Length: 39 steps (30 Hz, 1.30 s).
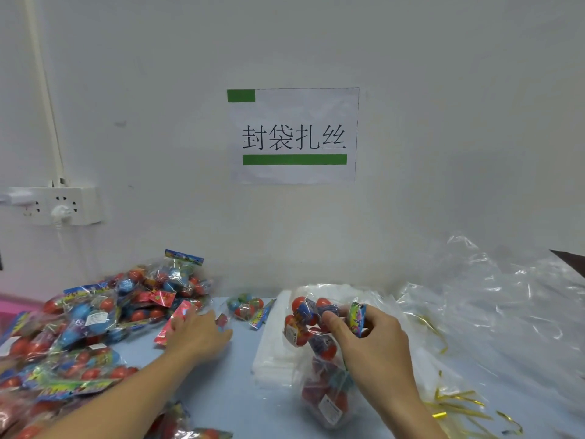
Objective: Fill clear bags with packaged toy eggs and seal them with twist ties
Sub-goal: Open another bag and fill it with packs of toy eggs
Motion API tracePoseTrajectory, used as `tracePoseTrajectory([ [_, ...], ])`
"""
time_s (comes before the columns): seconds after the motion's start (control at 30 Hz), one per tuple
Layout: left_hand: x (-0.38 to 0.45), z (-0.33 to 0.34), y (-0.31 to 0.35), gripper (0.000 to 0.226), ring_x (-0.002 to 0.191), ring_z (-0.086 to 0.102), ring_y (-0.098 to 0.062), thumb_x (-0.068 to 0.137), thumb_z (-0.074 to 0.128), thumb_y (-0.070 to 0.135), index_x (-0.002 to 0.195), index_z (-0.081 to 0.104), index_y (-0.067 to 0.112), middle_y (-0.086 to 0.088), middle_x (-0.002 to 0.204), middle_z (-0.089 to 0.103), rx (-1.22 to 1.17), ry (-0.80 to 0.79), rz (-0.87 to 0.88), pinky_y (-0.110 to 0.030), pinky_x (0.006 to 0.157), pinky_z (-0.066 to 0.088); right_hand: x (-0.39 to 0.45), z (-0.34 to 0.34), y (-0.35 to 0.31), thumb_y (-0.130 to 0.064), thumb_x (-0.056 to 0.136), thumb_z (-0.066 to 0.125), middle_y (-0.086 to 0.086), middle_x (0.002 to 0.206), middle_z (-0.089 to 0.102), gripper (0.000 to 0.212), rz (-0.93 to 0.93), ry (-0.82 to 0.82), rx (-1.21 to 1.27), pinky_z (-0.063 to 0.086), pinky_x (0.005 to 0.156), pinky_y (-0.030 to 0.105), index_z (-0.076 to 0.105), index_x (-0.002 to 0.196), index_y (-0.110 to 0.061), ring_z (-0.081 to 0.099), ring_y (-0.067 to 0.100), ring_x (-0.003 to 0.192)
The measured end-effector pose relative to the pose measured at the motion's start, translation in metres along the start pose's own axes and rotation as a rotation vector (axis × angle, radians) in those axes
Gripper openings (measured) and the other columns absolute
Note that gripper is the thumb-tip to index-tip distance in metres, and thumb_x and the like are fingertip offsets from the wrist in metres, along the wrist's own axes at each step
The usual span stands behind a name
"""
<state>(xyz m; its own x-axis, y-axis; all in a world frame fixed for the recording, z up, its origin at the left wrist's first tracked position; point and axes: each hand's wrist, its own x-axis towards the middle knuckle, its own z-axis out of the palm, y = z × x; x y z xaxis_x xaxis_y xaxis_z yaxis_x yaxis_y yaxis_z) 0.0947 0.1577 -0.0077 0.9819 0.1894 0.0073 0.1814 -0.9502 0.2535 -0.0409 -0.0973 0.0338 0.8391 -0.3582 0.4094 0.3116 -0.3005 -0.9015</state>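
Observation:
A heap of packaged toy eggs [95,315], red and blue in printed wrappers, covers the table's left side. My left hand [198,334] reaches into its right edge and its fingers rest on a red egg packet [175,321]. My right hand [370,334] grips an egg packet [319,315] by its printed header at the mouth of a clear bag [326,391] that holds several egg packets. The bag lies on a stack of flat clear bags [272,353]. Gold twist ties [459,403] lie scattered to the right.
One loose egg packet [250,307] lies near the wall between my hands. Crumpled clear plastic sheeting [493,302] fills the right side. A wall socket with a plug [60,205] is on the left, and a printed sign [294,136] hangs on the wall.

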Motion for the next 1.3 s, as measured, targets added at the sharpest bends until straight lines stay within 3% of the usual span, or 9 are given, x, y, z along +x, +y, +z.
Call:
tracePoseTrajectory([
  [0.23,0.0,0.012,-0.003,0.043,0.131,0.044,-0.034,0.095,0.047,0.041,0.133,0.039,0.023,-0.012,0.142,0.043,0.047,0.07,0.071,-0.042,0.097,0.046,-0.001,0.002,0.002,-0.03,0.082,0.081,-0.013,0.067,0.073,0.016,-0.011,-0.013,-0.006,0.044,0.052,0.008,0.075,0.073,-0.019,0.066,-0.001,0.063],
  [0.37,-0.008,0.001,0.019,0.054,0.123,0.05,-0.034,0.101,0.031,0.052,0.139,0.039,0.015,-0.012,0.135,0.054,-0.195,0.227,0.003,-0.046,0.096,0.045,0.0,0.002,0.002,-0.031,0.083,0.08,-0.013,0.068,0.073,0.016,-0.008,-0.011,-0.007,0.044,0.052,0.008,0.075,0.074,-0.018,0.066,-0.002,0.064],
  [0.53,-0.038,-0.028,0.062,0.044,0.099,0.059,-0.031,0.103,0.032,0.041,0.124,0.055,0.01,-0.016,0.122,0.064,-1.108,0.326,-0.11,-0.045,0.088,0.048,0.001,0.001,0.002,-0.036,0.086,0.076,-0.01,0.069,0.073,0.025,0.039,-0.024,-0.013,0.045,0.055,0.014,0.074,0.076,-0.013,0.065,0.006,0.067],
  [0.63,-0.072,-0.048,0.083,0.032,0.073,0.059,-0.026,0.098,0.035,0.025,0.096,0.062,0.009,-0.014,0.088,0.065,-1.814,0.189,-0.081,-0.038,0.068,0.051,-0.001,0.002,0.001,-0.038,0.085,0.075,-0.004,0.068,0.071,0.031,0.038,-0.024,-0.036,0.046,0.057,0.021,0.071,0.072,-0.01,0.062,0.011,0.065],
  [0.77,-0.116,-0.06,0.101,0.036,0.08,0.067,-0.031,0.094,0.049,0.039,0.101,0.067,0.009,-0.017,0.093,0.07,-2.345,-0.021,0.082,-0.043,0.077,0.058,-0.001,0.002,0.001,-0.039,0.085,0.075,0.001,0.068,0.071,0.035,0.043,-0.023,-0.052,0.049,0.06,0.027,0.069,0.073,-0.007,0.063,0.015,0.065],
  [0.9,-0.143,-0.056,0.113,0.017,0.076,0.066,-0.025,0.088,0.066,0.028,0.082,0.075,0.015,-0.011,0.085,0.071,-2.297,-0.06,0.128,-0.037,0.072,0.057,0.001,0.0,0.002,-0.038,0.088,0.072,-0.004,0.072,0.072,0.029,0.055,-0.023,-0.055,0.053,0.067,0.029,0.07,0.078,-0.012,0.066,0.013,0.07],
  [1.0,-0.146,-0.052,0.112,0.012,0.081,0.066,-0.026,0.09,0.061,0.015,0.094,0.071,0.009,-0.013,0.089,0.07,-2.265,-0.061,0.13,-0.038,0.074,0.056,0.004,-0.002,0.003,-0.04,0.089,0.071,-0.009,0.074,0.073,0.026,0.08,-0.007,-0.038,0.054,0.072,0.03,0.07,0.081,-0.015,0.068,0.01,0.073],
  [1.17,-0.143,-0.044,0.108,0.028,0.085,0.061,-0.028,0.077,0.064,0.019,0.1,0.068,0.003,-0.017,0.096,0.065,-2.136,-0.104,0.205,-0.038,0.08,0.044,0.008,-0.002,0.003,-0.037,0.09,0.07,0.002,0.074,0.076,0.024,0.171,-0.036,0.124,0.053,0.065,0.04,0.069,0.082,-0.014,0.073,0.032,0.077],
  [1.3,-0.142,-0.038,0.111,0.023,0.073,0.062,-0.016,0.07,0.066,0.024,0.085,0.072,0.008,-0.007,0.082,0.069,-1.929,-0.065,0.301,-0.027,0.069,0.046,0.01,-0.004,0.004,-0.021,0.091,0.073,0.003,0.077,0.077,0.007,0.204,-0.078,0.234,0.058,0.06,0.035,0.074,0.084,-0.023,0.075,0.024,0.072],
])
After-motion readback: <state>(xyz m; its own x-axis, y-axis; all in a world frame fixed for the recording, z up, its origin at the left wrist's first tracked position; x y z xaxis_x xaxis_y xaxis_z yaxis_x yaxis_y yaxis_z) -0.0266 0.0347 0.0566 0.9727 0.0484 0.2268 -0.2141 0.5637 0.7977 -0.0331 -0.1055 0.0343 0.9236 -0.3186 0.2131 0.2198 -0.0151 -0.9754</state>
